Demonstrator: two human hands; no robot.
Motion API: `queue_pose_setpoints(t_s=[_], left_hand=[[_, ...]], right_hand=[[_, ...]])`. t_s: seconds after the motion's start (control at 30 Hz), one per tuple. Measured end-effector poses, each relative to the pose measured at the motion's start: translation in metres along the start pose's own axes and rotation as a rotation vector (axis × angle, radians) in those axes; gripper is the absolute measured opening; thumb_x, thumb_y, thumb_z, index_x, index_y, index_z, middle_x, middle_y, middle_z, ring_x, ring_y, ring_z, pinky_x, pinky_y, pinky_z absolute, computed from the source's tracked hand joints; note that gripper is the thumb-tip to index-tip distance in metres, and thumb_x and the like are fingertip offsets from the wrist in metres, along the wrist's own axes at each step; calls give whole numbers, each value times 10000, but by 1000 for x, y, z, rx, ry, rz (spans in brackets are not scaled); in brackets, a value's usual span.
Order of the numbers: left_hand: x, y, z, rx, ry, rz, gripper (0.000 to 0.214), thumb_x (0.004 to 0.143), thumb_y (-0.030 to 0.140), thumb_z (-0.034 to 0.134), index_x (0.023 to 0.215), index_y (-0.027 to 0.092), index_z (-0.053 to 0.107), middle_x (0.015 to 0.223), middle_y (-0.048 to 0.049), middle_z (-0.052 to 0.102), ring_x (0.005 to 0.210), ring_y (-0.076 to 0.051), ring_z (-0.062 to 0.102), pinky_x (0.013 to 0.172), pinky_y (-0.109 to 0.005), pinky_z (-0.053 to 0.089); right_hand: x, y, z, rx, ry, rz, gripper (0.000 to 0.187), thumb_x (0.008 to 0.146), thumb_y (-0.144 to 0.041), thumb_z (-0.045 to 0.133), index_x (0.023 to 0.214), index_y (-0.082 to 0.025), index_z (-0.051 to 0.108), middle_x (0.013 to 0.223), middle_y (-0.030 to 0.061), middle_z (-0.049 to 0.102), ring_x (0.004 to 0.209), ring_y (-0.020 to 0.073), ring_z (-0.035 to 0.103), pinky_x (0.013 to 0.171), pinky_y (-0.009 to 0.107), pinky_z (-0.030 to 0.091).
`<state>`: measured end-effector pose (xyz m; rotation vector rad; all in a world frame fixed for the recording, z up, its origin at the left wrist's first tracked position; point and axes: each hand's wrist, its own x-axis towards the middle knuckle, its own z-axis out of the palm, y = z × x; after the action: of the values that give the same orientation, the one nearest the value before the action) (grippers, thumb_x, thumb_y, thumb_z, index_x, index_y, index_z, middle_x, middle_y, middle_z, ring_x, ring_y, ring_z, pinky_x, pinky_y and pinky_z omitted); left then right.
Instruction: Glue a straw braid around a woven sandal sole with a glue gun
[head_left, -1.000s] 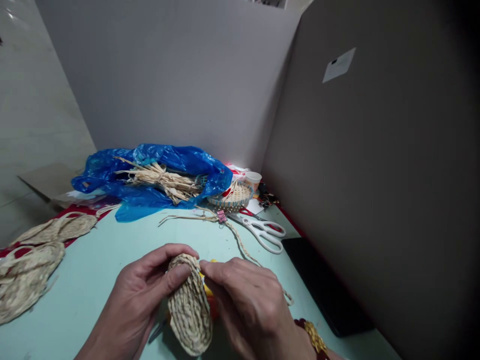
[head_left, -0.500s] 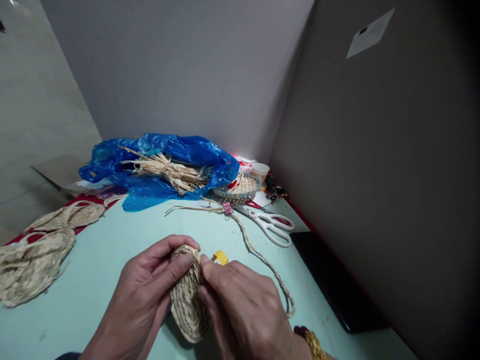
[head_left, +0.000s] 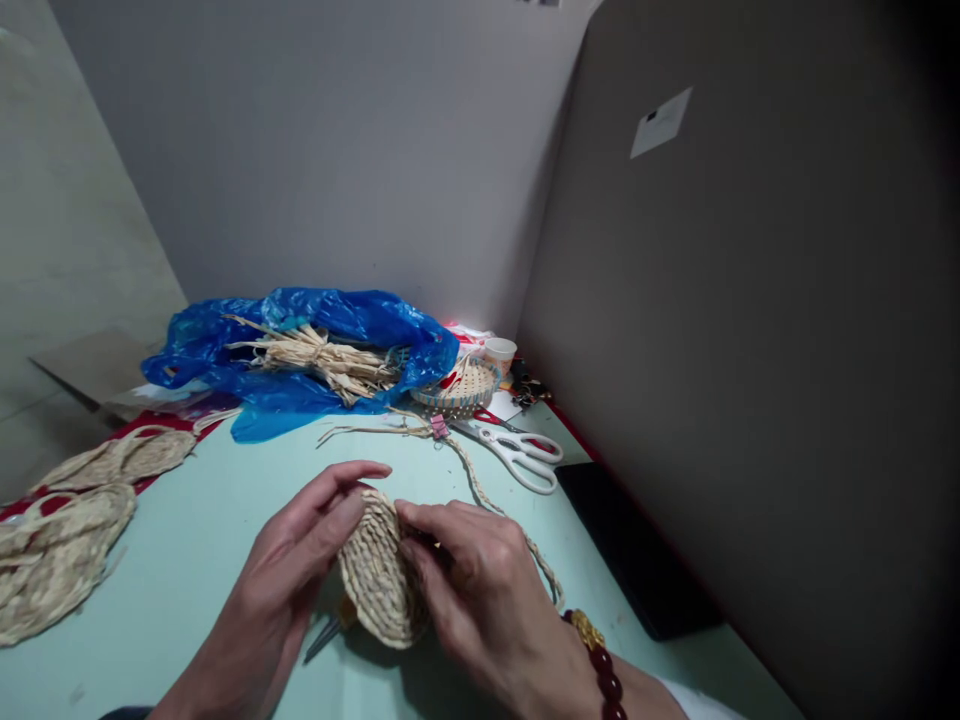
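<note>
An oval sole-shaped piece of woven straw (head_left: 375, 575) is held up between my two hands, tilted above the table. My left hand (head_left: 300, 560) supports its left edge, thumb against the rim and index finger lifted off. At the upper right edge, my right hand (head_left: 480, 570) pinches the straw between thumb and fingers. Below the piece lies a pointed grey tool (head_left: 322, 637) with a yellowish part, partly covered. A thin straw braid (head_left: 472, 472) with a pink clip (head_left: 439, 428) on its far end runs behind my right hand.
White-handled scissors (head_left: 517, 455) lie beyond the braid, near a shallow woven basket (head_left: 461, 390) and a paper cup (head_left: 500, 352). A blue plastic bag (head_left: 420, 345) holds straw bundles (head_left: 322, 355). Woven straw sandals (head_left: 60, 560) lie left. A black flat object (head_left: 630, 550) is at right.
The view has shifted, and the scene sits further left. My left index finger has lifted off the straw piece. The pointed tool now shows below; the yellow object behind is hidden.
</note>
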<state>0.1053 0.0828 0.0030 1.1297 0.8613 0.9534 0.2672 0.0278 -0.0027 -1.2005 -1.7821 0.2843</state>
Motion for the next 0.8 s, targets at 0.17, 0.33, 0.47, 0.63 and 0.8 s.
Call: queue_pose_setpoints(t_s=[0.17, 0.33, 0.47, 0.63, 0.8], left_hand=[[10, 2, -8, 413, -40, 153, 253, 764, 492, 726, 793, 241, 710, 736, -10, 656, 723, -199, 578, 656, -271, 458], [11, 5, -8, 430, 77, 172, 255, 727, 484, 738, 744, 234, 692, 661, 5, 613, 642, -187, 536, 575, -265, 412], [11, 7, -8, 430, 141, 213, 256, 725, 472, 739, 730, 224, 675, 642, 11, 593, 610, -173, 514, 547, -253, 390], [16, 9, -11, 460, 195, 274, 199, 707, 406, 754, 679, 228, 670, 628, 17, 602, 608, -173, 525, 543, -245, 383], [21, 12, -18, 421, 246, 248, 204, 684, 405, 788, 709, 221, 703, 648, 9, 640, 633, -175, 554, 549, -236, 396]], right_hand=[[-1, 9, -3, -80, -94, -85, 218, 938, -130, 525, 1083, -177, 680, 903, 87, 770, 770, 200, 703, 729, 300, 524], [6, 11, -19, -200, -202, 36, 331, 945, -146, 556, 1275, -157, 575, 930, 74, 767, 822, 198, 708, 747, 296, 519], [14, 11, -34, -285, -242, 29, 152, 965, -170, 555, 1027, -178, 693, 898, 67, 747, 798, 193, 688, 707, 288, 483], [15, 12, -44, -390, -262, 67, 183, 976, -159, 518, 944, -170, 698, 845, 64, 692, 733, 194, 641, 659, 305, 451], [14, 14, -44, -313, -225, 91, 219, 1001, -206, 495, 932, -163, 698, 826, 60, 675, 727, 190, 633, 682, 314, 456]])
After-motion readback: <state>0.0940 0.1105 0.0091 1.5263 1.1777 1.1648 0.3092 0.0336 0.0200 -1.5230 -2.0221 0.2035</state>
